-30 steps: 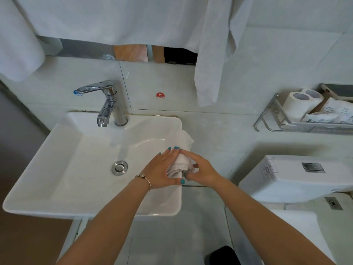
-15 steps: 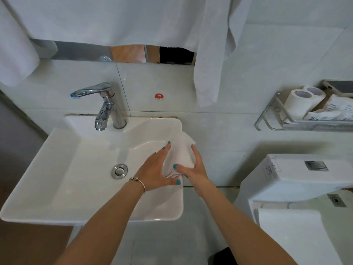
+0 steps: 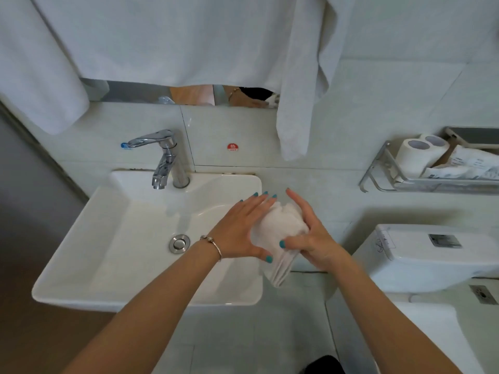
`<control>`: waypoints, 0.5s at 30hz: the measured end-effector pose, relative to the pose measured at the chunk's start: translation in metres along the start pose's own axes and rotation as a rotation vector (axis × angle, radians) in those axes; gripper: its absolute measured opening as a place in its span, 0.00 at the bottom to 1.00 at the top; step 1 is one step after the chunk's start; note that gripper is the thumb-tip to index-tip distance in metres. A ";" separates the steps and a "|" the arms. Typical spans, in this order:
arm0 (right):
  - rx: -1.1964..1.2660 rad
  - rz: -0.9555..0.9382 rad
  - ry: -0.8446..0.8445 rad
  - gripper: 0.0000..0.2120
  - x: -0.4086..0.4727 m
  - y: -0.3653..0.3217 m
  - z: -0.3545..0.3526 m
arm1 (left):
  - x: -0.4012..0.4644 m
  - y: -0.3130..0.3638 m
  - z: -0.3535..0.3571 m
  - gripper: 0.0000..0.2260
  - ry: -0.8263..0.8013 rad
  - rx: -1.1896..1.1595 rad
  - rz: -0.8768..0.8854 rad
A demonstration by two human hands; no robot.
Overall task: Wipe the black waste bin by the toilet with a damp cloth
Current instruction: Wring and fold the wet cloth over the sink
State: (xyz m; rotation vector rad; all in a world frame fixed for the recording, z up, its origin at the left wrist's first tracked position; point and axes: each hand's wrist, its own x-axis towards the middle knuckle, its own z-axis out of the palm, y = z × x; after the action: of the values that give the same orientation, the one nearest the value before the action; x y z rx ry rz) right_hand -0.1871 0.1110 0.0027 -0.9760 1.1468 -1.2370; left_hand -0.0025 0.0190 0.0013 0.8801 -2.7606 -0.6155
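A folded white cloth (image 3: 279,233) is held just past the right edge of the sink, its lower end hanging down. My left hand (image 3: 243,228) lies along the cloth's left side, fingers stretched out and thumb hooked round the front. My right hand (image 3: 310,233) cups the cloth's right side, with its thumb pinching the front. At the bottom edge of the view a dark shape, the black waste bin (image 3: 322,365), shows only its top, between the sink and the toilet.
A white sink (image 3: 113,238) with a chrome tap (image 3: 162,155) fills the left. The toilet cistern (image 3: 432,255) stands at the right, below a wire shelf (image 3: 378,171) with paper rolls. White towels (image 3: 297,103) hang above.
The cloth lay on the sink's right rim under my hands. Now it is gathered into a thicker fold and held between both hands, slightly higher and further right.
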 end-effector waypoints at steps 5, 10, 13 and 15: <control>-0.059 -0.012 -0.187 0.57 -0.041 -0.053 -0.024 | 0.001 0.067 -0.017 0.53 0.033 -0.223 0.037; -0.099 0.032 -0.194 0.58 -0.089 -0.086 -0.050 | -0.002 0.136 -0.011 0.42 0.040 -0.577 -0.016; -0.098 0.024 -0.121 0.56 -0.120 -0.091 -0.069 | 0.004 0.169 0.001 0.34 0.066 -0.556 -0.032; -0.126 0.005 -0.045 0.54 -0.140 -0.093 -0.084 | 0.010 0.187 0.009 0.30 0.080 -0.553 -0.033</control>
State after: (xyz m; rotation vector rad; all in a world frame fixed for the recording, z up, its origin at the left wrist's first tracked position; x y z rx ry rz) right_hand -0.2828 0.2443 0.0937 -1.0888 1.2026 -1.1440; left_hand -0.1088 0.1537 0.0756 0.7912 -2.3124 -1.2353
